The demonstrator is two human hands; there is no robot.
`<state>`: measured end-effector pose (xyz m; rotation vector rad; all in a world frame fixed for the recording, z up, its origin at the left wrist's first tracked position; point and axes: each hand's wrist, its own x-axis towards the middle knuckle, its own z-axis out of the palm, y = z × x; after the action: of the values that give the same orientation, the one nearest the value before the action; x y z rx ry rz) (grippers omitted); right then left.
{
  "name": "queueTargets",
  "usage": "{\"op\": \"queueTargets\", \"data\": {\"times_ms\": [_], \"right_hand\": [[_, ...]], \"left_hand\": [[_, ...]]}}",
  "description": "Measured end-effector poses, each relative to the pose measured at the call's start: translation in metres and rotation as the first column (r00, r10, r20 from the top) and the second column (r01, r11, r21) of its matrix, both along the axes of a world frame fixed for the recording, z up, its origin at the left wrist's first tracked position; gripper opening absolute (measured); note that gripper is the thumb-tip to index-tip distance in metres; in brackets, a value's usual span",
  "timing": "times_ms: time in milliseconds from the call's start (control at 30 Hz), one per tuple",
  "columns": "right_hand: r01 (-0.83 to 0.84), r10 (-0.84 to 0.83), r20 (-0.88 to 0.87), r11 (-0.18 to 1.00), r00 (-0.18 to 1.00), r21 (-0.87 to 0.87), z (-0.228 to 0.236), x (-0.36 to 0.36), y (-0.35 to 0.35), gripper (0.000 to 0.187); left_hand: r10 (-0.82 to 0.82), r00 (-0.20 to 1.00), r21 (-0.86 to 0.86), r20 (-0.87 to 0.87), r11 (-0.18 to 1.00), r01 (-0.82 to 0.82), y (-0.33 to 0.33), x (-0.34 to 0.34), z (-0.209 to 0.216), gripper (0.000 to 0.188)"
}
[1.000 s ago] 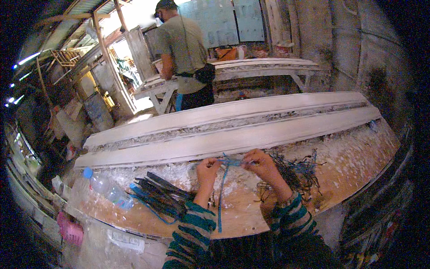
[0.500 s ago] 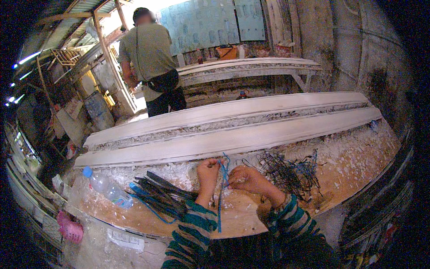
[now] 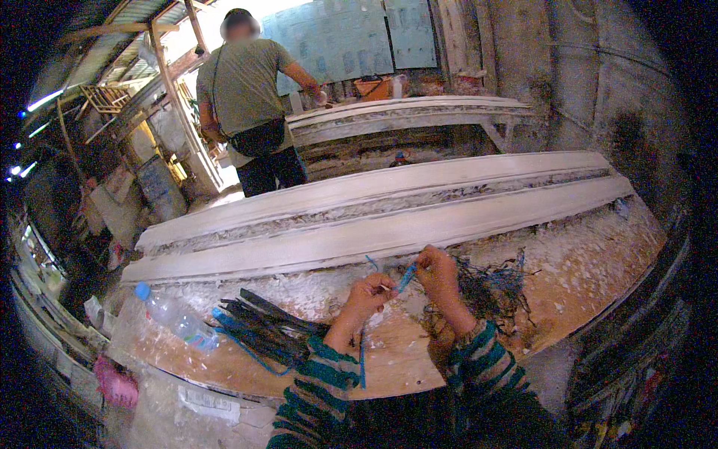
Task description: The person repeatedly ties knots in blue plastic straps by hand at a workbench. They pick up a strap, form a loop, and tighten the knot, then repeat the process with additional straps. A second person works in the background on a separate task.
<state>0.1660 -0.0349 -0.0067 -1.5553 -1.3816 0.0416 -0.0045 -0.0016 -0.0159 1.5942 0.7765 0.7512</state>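
Note:
Between my two hands a short stretch of blue plastic strip point(image 3: 406, 278) is drawn taut above the table. My left hand point(image 3: 368, 299) pinches its lower end, with one loose tail hanging toward the table's front edge. Higher and to the right, my right hand point(image 3: 439, 277) grips the upper end in closed fingertips. A bundle of flat black strips point(image 3: 271, 323), with a blue strip along it, lies left of my left forearm. Beside my right hand is a tangled heap of thin dark strings point(image 3: 497, 288).
Two long whitish boards point(image 3: 359, 239) run across the table beyond my hands. A clear bottle with a blue cap point(image 3: 176, 317) lies at the left. White flakes litter the wooden tabletop point(image 3: 404, 367). Further back, a person point(image 3: 250, 105) stands by another bench point(image 3: 411, 112) holding an orange container point(image 3: 372, 89).
My right hand has moved up and right, my left hand slightly right and down, stretching the blue strip between them. The person behind now reaches an arm out over the bench.

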Motion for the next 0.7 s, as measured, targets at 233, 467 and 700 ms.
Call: {"op": "queueTargets", "data": {"times_ms": [233, 467, 700], "right_hand": [[0.069, -0.067, -0.027, 0.990, 0.997, 0.119, 0.003, 0.012, -0.002, 0.013], [0.008, -0.010, 0.015, 0.988, 1.000, 0.151, -0.004, 0.015, 0.002, 0.019], [-0.632, 0.578, -0.292, 0.763, 0.762, -0.138, 0.002, 0.000, -0.003, 0.016]], "left_hand": [[-0.293, 0.945, -0.157, 0.144, 0.936, 0.315, -0.011, 0.005, 0.005, 0.017], [0.120, 0.992, -0.018, 0.050, 0.993, -0.119, -0.001, 0.002, 0.003, 0.015], [0.580, 0.787, -0.010, 0.212, 0.806, -0.592, 0.029, -0.018, -0.010, 0.012]]}}
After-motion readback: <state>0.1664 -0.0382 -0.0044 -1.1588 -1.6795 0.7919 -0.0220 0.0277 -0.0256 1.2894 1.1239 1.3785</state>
